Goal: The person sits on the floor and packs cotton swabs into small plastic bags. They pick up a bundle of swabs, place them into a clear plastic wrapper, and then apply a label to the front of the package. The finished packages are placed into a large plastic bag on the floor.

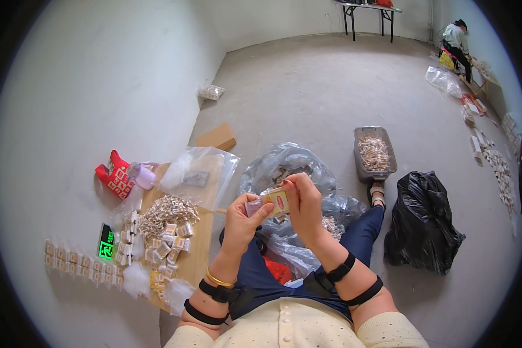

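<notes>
In front of my body, above an open clear plastic bag (325, 168), I hold a small flat pack (276, 201) with a yellow and white label and a red oval. My left hand (240, 223) grips its left end, thumb across the front. The fingers of my right hand (305, 203) are pinched at its upper right edge. Whether anything else is between those fingertips is hidden. Below my hands, loose thin sticks (332, 226) lie in the plastic. To my left, a wooden table (200, 249) bears a heap of sticks (168, 216) and several similar packs (171, 246).
A grey tub (359, 165) of sticks stands ahead right, beside my foot. Right of my leg sits a black plastic bag (421, 226). A cardboard box (216, 137), a red bag (118, 177) and a clear bag (223, 174) are left. Another person (455, 40) sits far right.
</notes>
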Demonstrator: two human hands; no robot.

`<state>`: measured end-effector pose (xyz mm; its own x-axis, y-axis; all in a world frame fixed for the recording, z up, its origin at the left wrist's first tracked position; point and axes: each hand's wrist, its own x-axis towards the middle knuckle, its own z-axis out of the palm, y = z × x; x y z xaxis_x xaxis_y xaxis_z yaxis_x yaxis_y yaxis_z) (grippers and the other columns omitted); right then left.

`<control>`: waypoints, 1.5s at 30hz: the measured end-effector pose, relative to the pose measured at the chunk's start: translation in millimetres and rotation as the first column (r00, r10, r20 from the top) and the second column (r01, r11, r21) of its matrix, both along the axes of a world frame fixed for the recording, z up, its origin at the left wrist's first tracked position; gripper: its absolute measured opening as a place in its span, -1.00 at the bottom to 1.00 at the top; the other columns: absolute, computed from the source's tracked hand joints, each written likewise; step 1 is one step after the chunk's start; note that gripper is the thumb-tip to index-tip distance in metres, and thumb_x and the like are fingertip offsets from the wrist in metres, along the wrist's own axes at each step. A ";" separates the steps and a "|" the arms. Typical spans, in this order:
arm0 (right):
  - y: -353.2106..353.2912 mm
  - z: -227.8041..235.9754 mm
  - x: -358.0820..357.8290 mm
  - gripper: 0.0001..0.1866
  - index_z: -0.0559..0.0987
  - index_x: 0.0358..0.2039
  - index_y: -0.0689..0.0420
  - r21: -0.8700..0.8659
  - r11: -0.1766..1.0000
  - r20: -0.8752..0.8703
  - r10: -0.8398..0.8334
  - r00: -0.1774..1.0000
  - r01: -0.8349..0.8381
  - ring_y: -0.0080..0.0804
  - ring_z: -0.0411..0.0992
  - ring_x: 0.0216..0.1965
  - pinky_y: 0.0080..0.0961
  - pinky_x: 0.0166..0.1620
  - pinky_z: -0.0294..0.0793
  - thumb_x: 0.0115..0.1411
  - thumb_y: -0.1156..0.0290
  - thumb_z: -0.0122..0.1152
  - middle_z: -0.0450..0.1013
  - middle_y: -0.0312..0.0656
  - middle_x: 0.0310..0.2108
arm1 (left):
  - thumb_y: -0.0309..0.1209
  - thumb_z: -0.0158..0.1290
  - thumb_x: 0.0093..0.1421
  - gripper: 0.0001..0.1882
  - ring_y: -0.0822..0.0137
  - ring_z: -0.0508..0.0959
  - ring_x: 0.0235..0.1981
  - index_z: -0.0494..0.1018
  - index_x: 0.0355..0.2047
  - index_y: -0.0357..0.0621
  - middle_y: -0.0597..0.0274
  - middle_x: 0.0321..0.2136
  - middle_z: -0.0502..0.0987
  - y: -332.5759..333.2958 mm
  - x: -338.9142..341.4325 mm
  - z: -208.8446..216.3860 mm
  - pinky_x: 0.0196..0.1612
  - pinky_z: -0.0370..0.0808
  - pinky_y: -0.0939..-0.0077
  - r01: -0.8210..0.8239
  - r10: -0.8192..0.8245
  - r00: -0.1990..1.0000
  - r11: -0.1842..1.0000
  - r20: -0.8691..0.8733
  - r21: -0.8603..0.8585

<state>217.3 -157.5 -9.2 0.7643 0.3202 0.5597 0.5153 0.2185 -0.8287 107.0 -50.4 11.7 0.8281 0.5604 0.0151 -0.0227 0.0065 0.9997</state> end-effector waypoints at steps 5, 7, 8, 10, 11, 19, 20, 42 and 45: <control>-6.0 6.6 4.6 -0.89 0.44 -0.35 0.27 -0.037 0.999 0.124 -0.010 0.992 0.015 -0.09 0.39 -0.46 -0.35 -0.38 0.38 0.30 0.49 0.04 0.38 -0.04 -0.42 | -0.41 0.25 0.15 -0.84 0.71 0.38 -0.52 0.49 -0.34 -0.15 0.48 -0.50 0.52 8.3 -1.2 -11.4 -0.46 0.27 0.79 0.035 -0.035 0.999 0.998 0.000 -0.057; -5.5 3.7 5.0 -0.89 0.45 -0.34 0.27 -0.031 0.999 0.054 -0.004 0.999 0.006 -0.12 0.39 -0.46 -0.37 -0.37 0.39 0.30 0.49 0.04 0.38 -0.04 -0.42 | -0.42 0.24 0.16 -0.86 0.70 0.41 -0.51 0.50 -0.34 -0.15 0.47 -0.49 0.52 7.7 -1.8 -7.9 -0.43 0.31 0.78 0.047 -0.048 0.999 0.996 -0.012 -0.075; -4.6 1.9 5.4 -0.89 0.45 -0.34 0.28 -0.028 1.000 0.018 -0.001 1.000 0.001 -0.14 0.39 -0.46 -0.38 -0.37 0.39 0.30 0.49 0.04 0.39 -0.04 -0.42 | -0.42 0.23 0.17 -0.87 0.69 0.42 -0.50 0.50 -0.35 -0.16 0.46 -0.49 0.53 7.9 -2.1 -6.7 -0.41 0.33 0.78 0.052 -0.054 0.998 0.995 -0.018 -0.084; -3.2 -1.8 6.6 -0.86 0.45 -0.34 0.27 -0.022 1.000 -0.038 0.002 0.999 -0.003 -0.25 0.39 -0.48 -0.42 -0.38 0.39 0.32 0.46 0.03 0.40 -0.08 -0.45 | -0.41 0.23 0.17 -0.87 0.67 0.45 -0.46 0.49 -0.35 -0.15 0.44 -0.47 0.54 10.0 -3.2 -10.9 -0.36 0.35 0.77 0.072 -0.069 0.997 0.988 0.025 -0.138; -2.0 -3.8 7.8 -0.85 0.45 -0.34 0.26 -0.018 1.000 -0.066 0.004 0.998 -0.005 -0.30 0.39 -0.49 -0.44 -0.39 0.38 0.33 0.44 0.03 0.41 -0.10 -0.46 | -0.40 0.23 0.17 -0.86 0.66 0.46 -0.44 0.49 -0.35 -0.14 0.43 -0.45 0.55 11.5 -3.9 -13.0 -0.33 0.37 0.77 0.082 -0.076 0.996 0.983 0.047 -0.165; -22.1 -67.8 44.1 -0.68 0.47 -0.39 0.23 -0.096 0.992 -0.254 -0.109 0.961 0.087 -0.54 0.35 -0.52 -0.52 -0.40 0.35 0.39 0.25 -0.04 0.42 -0.21 -0.60 | -0.41 0.22 0.18 -0.85 0.64 0.45 -0.41 0.45 -0.36 -0.11 0.43 -0.46 0.52 39.8 -34.7 -23.2 -0.26 0.37 0.73 -0.047 0.058 0.996 0.988 0.073 -0.144; -29.3 -83.5 50.4 -0.67 0.47 -0.40 0.22 -0.135 0.986 -0.256 -0.132 0.958 0.100 -0.53 0.35 -0.52 -0.52 -0.40 0.35 0.39 0.24 -0.04 0.41 -0.21 -0.61 | -0.41 0.22 0.18 -0.84 0.64 0.45 -0.41 0.44 -0.37 -0.10 0.43 -0.46 0.52 42.7 -39.9 -23.8 -0.26 0.36 0.73 -0.055 0.066 0.995 0.988 0.073 -0.146; 88.3 -69.5 -63.7 -0.86 0.51 -0.35 0.26 -0.124 0.461 -0.614 0.660 0.433 -0.879 -0.62 0.42 -0.38 -0.66 -0.27 0.40 0.28 0.43 0.13 0.49 -0.29 -0.45 | -0.31 0.25 0.17 -0.79 0.65 0.42 -0.59 0.44 -0.38 -0.10 0.44 -0.58 0.49 70.7 -167.8 -60.8 -0.57 0.32 0.76 -0.359 0.360 0.932 0.916 -0.025 -0.180; 119.9 -93.2 -89.9 -0.85 0.50 -0.35 0.26 -0.213 0.376 -0.669 0.617 0.415 -0.902 -0.59 0.44 -0.41 -0.66 -0.30 0.41 0.28 0.43 0.13 0.50 -0.27 -0.46 | -0.22 0.20 0.21 -0.75 0.62 0.43 -0.63 0.48 -0.34 -0.13 0.37 -0.61 0.52 73.0 -233.6 -74.1 -0.68 0.27 0.77 -0.568 0.551 0.823 0.801 -0.137 -0.191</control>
